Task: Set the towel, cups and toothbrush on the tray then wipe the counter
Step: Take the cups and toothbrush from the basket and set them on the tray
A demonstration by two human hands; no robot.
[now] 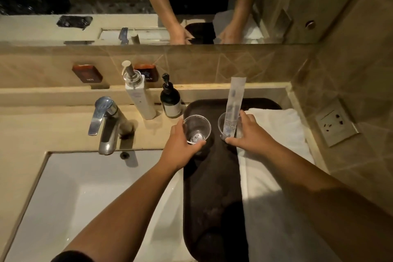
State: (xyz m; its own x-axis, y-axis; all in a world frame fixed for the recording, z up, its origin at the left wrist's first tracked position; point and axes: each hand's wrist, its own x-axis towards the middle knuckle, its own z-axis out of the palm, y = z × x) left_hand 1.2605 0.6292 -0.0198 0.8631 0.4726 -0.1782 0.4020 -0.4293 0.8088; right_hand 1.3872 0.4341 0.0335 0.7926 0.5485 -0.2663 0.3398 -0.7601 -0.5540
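Observation:
A long dark brown tray [212, 187] lies on the counter to the right of the sink. A folded white towel [274, 166] covers the tray's right half. My left hand [180, 147] is shut on a clear plastic cup [196, 128] standing upright at the tray's far left. My right hand [247, 132] grips a second clear cup [228, 126] beside it. In that cup a wrapped toothbrush [234, 100] stands upright in its clear packet.
A white sink basin [89, 193] with a chrome faucet [106, 121] sits to the left. A white pump bottle [138, 93] and a dark pump bottle [170, 98] stand behind the tray's far left corner. A mirror runs along the back wall; a wall socket [336, 122] is at right.

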